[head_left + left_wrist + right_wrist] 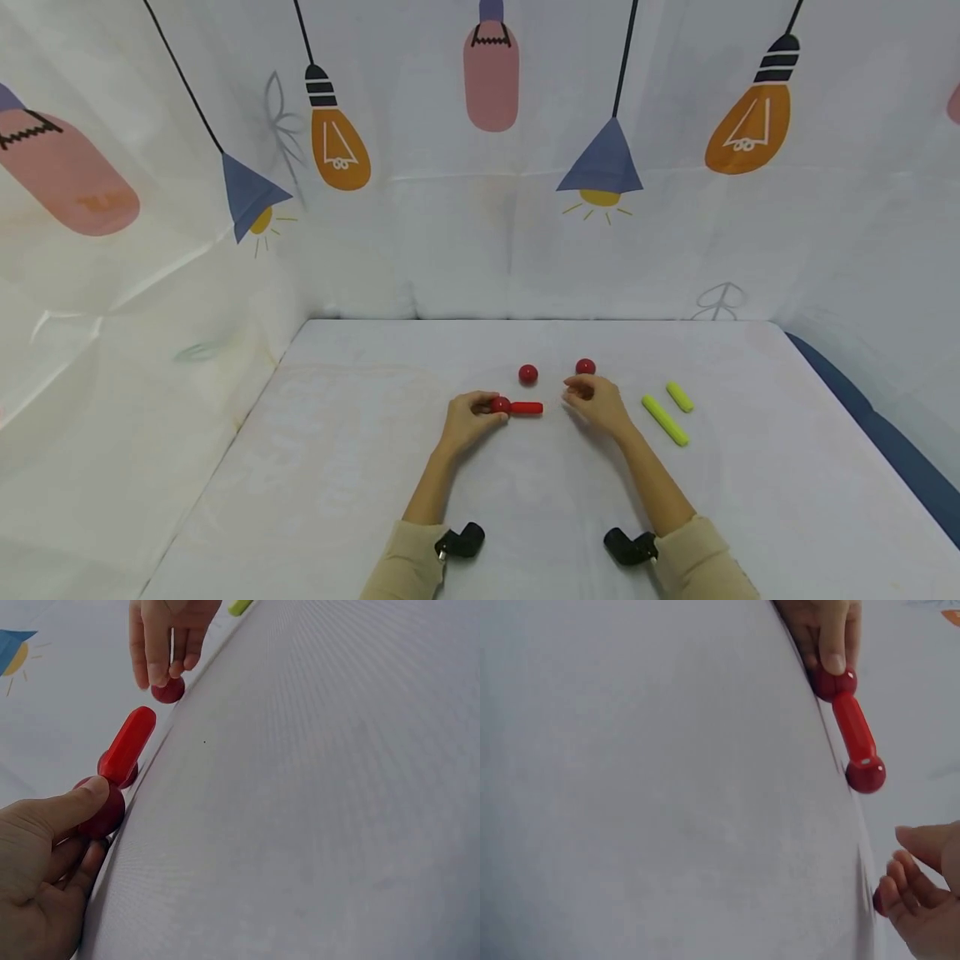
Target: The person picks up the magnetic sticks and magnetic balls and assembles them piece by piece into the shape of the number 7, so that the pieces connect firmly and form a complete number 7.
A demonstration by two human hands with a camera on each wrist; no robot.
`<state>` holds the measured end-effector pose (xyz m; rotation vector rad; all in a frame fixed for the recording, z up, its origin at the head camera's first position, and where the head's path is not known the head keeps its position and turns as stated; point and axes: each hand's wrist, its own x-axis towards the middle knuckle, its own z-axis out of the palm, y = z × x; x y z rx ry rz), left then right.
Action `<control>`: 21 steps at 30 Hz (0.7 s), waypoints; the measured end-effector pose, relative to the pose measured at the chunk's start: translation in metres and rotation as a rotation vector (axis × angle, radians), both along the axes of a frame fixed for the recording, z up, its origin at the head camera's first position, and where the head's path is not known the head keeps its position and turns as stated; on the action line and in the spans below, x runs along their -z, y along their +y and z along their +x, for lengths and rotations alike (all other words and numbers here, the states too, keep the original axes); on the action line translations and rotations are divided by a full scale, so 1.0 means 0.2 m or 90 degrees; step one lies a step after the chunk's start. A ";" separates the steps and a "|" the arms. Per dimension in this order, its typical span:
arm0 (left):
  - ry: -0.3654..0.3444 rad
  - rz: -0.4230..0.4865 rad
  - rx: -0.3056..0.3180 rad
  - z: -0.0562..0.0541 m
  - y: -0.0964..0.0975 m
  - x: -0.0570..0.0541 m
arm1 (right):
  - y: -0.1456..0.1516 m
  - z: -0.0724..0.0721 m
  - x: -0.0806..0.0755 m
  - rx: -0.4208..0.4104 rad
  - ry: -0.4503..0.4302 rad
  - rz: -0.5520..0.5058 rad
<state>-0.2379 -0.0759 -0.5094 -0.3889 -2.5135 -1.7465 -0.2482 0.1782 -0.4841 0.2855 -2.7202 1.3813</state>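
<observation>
My left hand (470, 421) pinches a dark red ball (500, 405) between thumb and fingers, low over the table. From that ball a bright red stick (527, 408) sticks out to the right, its far end free in the head view. Just behind the stick lies a second red ball (528, 374); in the right wrist view this ball (866, 776) overlaps the stick's tip. My right hand (597, 402) is held with loosely bent fingers and nothing between them. Its fingertips are right in front of a third red ball (586, 367), partly hidden by them in the right wrist view.
Two yellow-green sticks, a longer one (665, 420) and a shorter one (679, 397), lie to the right of my right hand. The white table (360, 492) ends at the back against a cloth (450, 250) printed with lamps and bulbs.
</observation>
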 end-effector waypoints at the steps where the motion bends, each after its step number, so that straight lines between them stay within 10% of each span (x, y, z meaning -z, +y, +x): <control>1: -0.001 -0.003 -0.001 0.00 0.00 0.00 | 0.01 -0.01 0.00 0.022 0.024 -0.006; 9: 0.014 0.002 0.003 0.00 0.00 0.00 | 0.10 -0.08 0.02 0.141 0.075 -0.003; 21: 0.017 0.003 0.003 -0.01 0.00 0.01 | 0.13 -0.16 0.03 0.093 -0.062 0.058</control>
